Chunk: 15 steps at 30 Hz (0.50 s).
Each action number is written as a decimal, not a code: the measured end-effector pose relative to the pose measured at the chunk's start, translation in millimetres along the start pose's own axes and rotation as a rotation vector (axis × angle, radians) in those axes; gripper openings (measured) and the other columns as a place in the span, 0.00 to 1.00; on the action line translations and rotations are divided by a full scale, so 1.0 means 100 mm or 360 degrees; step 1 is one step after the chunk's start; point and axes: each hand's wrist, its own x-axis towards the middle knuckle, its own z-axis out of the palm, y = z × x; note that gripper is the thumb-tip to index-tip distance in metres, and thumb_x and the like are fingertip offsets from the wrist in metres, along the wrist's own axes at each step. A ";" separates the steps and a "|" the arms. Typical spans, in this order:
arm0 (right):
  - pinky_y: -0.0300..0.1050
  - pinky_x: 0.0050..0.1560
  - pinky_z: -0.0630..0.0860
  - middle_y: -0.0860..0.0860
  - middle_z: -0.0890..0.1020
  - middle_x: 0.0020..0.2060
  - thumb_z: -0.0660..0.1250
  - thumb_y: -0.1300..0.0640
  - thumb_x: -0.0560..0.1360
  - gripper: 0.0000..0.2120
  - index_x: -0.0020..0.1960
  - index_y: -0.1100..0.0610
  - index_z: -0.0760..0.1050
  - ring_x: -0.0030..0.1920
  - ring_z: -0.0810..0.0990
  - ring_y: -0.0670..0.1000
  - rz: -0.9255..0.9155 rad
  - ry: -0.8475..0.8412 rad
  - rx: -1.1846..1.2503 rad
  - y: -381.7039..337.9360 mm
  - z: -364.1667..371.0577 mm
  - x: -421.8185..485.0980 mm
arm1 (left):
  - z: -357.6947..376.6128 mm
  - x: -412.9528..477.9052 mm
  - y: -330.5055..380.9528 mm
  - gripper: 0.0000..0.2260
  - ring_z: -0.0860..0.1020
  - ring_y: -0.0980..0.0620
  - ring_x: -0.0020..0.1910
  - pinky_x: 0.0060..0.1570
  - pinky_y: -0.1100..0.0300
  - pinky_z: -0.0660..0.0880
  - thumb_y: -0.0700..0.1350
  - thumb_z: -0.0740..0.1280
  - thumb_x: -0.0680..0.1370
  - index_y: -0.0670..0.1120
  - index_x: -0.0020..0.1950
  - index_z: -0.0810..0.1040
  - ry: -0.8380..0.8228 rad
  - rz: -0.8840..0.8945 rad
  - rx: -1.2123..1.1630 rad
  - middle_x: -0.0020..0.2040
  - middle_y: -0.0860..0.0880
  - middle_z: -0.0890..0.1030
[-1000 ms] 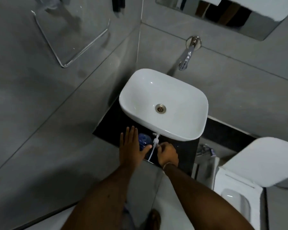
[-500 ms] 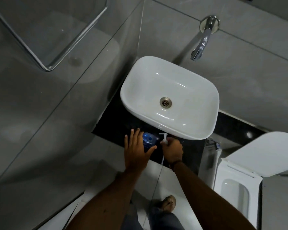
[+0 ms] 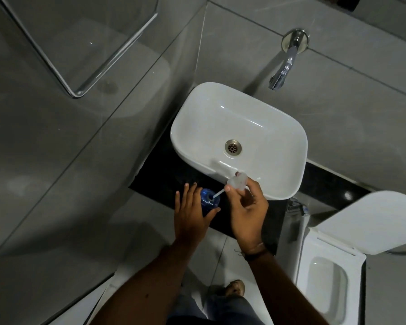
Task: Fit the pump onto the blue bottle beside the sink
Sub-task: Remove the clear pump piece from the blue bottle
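A small blue bottle (image 3: 209,199) stands on the black counter (image 3: 159,181) just left of the white sink (image 3: 237,139). My left hand (image 3: 190,216) wraps around the bottle's near side, thumb on its right and fingers on its left. My right hand (image 3: 246,207) pinches the clear white pump (image 3: 237,181) by its head, above the sink's front rim. The pump's thin tube slants down and left, and its tip sits at the bottle's open neck.
A chrome wall tap (image 3: 284,64) juts over the sink. A white toilet (image 3: 333,280) with its lid raised stands at the right. A glass shelf (image 3: 80,55) is fixed to the left wall. My foot (image 3: 234,287) rests on the pale floor tiles.
My right hand has lifted the pump and tilted it, so the tube now points into the bottle's neck. My left hand stays on the bottle. The view has shifted slightly.
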 end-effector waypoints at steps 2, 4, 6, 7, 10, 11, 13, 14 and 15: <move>0.41 0.58 0.82 0.54 0.84 0.55 0.74 0.67 0.76 0.18 0.61 0.49 0.80 0.57 0.86 0.51 -0.0052 -0.0009 -0.0084 0.09 0.04 0.00 | 0.00 0.00 0.00 0.38 0.61 0.45 0.80 0.80 0.42 0.54 0.69 0.62 0.76 0.42 0.75 0.70 -0.0022 0.0001 0.0009 0.77 0.43 0.71; 0.44 0.59 0.82 0.50 0.83 0.55 0.74 0.65 0.76 0.19 0.60 0.45 0.80 0.58 0.85 0.51 -0.0056 -0.0018 -0.0142 0.20 0.06 0.01 | 0.00 0.00 0.01 0.38 0.60 0.45 0.80 0.80 0.41 0.55 0.70 0.60 0.76 0.42 0.75 0.69 -0.0044 0.0000 0.0023 0.77 0.44 0.71; 0.51 0.61 0.83 0.50 0.84 0.56 0.74 0.62 0.76 0.16 0.61 0.48 0.81 0.59 0.84 0.54 -0.0009 -0.0042 -0.0170 0.33 0.07 0.02 | 0.00 0.00 0.00 0.39 0.61 0.44 0.80 0.80 0.41 0.55 0.71 0.57 0.77 0.42 0.75 0.69 -0.0051 -0.0001 0.0023 0.77 0.43 0.71; 0.54 0.62 0.83 0.51 0.84 0.56 0.74 0.60 0.76 0.15 0.62 0.51 0.81 0.60 0.84 0.55 0.0019 -0.0065 -0.0186 0.40 0.08 0.01 | 0.00 0.00 0.01 0.40 0.61 0.44 0.80 0.80 0.41 0.55 0.72 0.55 0.77 0.42 0.75 0.69 -0.0048 -0.0001 0.0012 0.76 0.43 0.72; 0.55 0.63 0.83 0.50 0.85 0.57 0.74 0.57 0.76 0.16 0.61 0.45 0.81 0.60 0.85 0.51 0.0087 -0.0188 -0.0263 0.61 0.10 -0.02 | 0.00 0.00 0.01 0.40 0.64 0.43 0.79 0.78 0.40 0.58 0.72 0.49 0.78 0.41 0.74 0.72 0.0005 0.0003 -0.0017 0.75 0.43 0.74; 0.55 0.63 0.83 0.48 0.85 0.57 0.75 0.57 0.76 0.17 0.61 0.42 0.81 0.60 0.85 0.50 0.0107 -0.0249 -0.0316 0.67 0.11 -0.03 | 0.00 -0.01 0.01 0.39 0.65 0.43 0.78 0.78 0.39 0.59 0.70 0.49 0.79 0.41 0.73 0.73 0.0030 0.0013 -0.0011 0.74 0.42 0.75; 0.58 0.65 0.81 0.45 0.84 0.58 0.75 0.57 0.76 0.16 0.61 0.43 0.81 0.63 0.83 0.51 0.0130 -0.0349 -0.0443 0.81 0.10 -0.06 | 0.00 -0.02 0.01 0.35 0.66 0.43 0.78 0.77 0.39 0.60 0.66 0.51 0.81 0.40 0.73 0.73 0.0052 0.0028 0.0007 0.74 0.42 0.75; 0.60 0.67 0.79 0.41 0.83 0.59 0.75 0.58 0.76 0.16 0.61 0.44 0.81 0.65 0.82 0.53 0.0143 -0.0371 -0.0499 0.87 0.10 -0.07 | 0.01 -0.02 0.01 0.32 0.66 0.42 0.78 0.77 0.39 0.61 0.64 0.54 0.82 0.40 0.73 0.73 0.0054 0.0033 0.0017 0.74 0.42 0.75; 0.61 0.70 0.77 0.36 0.82 0.59 0.75 0.60 0.76 0.17 0.61 0.43 0.80 0.68 0.80 0.54 0.0146 -0.0375 -0.0556 0.91 0.10 -0.07 | 0.01 -0.02 0.01 0.30 0.66 0.42 0.78 0.77 0.38 0.62 0.61 0.58 0.82 0.40 0.73 0.72 0.0052 0.0041 0.0028 0.74 0.41 0.75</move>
